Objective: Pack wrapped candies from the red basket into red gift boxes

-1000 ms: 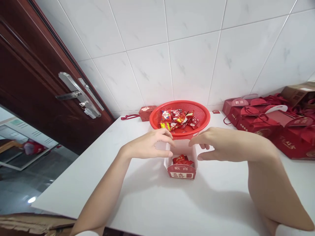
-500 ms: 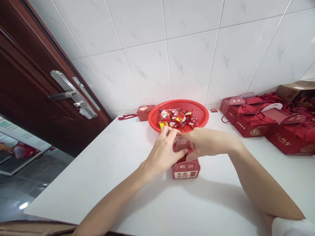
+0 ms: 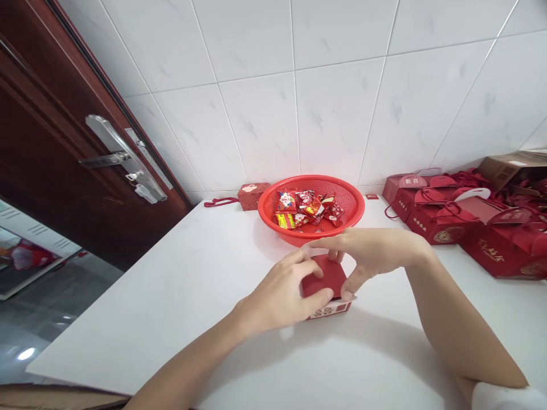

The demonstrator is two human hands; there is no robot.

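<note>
A small red candy box (image 3: 328,277) with a pale printed front panel sits on the white tabletop in front of me. Its top now lies flat, with plain red panels folded in. My left hand (image 3: 284,287) is closed around the left side, thumb at the front edge and fingers bent on the top. From the right, my right hand (image 3: 376,249) grips the same box, its thumb at the front right corner and fingers at the far side. The red plastic basket (image 3: 358,225) just behind holds several wrapped candies (image 3: 314,206).
A patterned red box (image 3: 251,197) with a dark red ribbon (image 3: 221,201) beside it stands left of the basket. Several red gift boxes (image 3: 442,219) and a brown carton (image 3: 508,168) occupy the right. A tiled wall rises behind; a dark door (image 3: 55,148) is at left.
The box's raised end flap and open top have given way to a flat red top. My hands have moved slightly nearer and pressed down around its edges. The view has shifted a little.
</note>
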